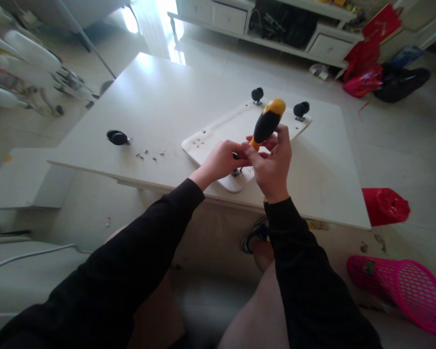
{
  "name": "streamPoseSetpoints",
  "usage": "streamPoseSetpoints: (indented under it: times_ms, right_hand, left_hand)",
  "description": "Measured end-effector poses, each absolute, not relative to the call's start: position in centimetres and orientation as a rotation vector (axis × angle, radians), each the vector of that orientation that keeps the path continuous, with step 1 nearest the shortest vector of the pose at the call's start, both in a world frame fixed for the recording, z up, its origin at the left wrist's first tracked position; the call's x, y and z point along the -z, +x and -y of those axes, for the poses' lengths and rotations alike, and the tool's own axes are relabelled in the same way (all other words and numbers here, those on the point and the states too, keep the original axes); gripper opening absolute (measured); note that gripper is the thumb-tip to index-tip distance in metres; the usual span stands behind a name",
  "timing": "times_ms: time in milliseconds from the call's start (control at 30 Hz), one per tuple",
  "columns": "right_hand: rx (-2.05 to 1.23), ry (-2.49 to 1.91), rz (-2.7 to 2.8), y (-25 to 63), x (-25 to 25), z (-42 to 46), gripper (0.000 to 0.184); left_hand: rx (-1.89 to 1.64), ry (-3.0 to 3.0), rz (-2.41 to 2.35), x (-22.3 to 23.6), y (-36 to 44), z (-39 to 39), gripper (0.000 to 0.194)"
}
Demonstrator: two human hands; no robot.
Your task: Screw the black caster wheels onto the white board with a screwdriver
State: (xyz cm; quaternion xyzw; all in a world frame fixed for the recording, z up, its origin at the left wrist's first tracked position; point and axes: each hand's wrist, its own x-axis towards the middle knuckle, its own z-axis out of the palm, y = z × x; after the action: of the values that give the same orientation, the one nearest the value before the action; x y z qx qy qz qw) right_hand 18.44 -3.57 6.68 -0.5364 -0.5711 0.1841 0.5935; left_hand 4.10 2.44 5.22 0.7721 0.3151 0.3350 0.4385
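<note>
A white board (225, 131) lies on the low white table (160, 106), with two black caster wheels fitted at its far edge, one at the left (257, 94) and one at the right (301, 109). My right hand (272, 162) is wrapped round a black and yellow screwdriver (268, 122), its handle tilted up and away. My left hand (220, 160) is pinched on a black caster (235, 162) at the board's near corner, just under the screwdriver's tip. A loose caster (116, 137) lies on the table to the left, beside several small screws (150, 155).
A pink mesh basket (407, 286) lies on the floor at lower right, with a red bag (383, 204) beside the table's right edge. Red bags (363, 72) and a white cabinet (276, 24) stand at the back. A rack of white items (25, 72) is at the left.
</note>
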Motion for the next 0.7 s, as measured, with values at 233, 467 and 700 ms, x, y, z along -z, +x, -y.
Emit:
streamPoseSetpoints:
  times_ms: [233,467,700]
  right_hand:
    - [-0.298,-1.169,1.322,19.12,-6.08,3.04,0.056]
    - [-0.419,-1.239,1.349,18.95,-6.11,3.42,0.058]
    - [-0.382,-1.194,1.302,18.80,-6.49,3.45,0.055]
  left_hand:
    - [-0.766,1.914,-0.731,-5.40,3.97,-2.64,0.014]
    - [-0.808,1.879,-0.777,-5.50,4.05,-2.60,0.015]
    - [-0.761,1.914,-0.721,-5.32,3.84,-2.90,0.014]
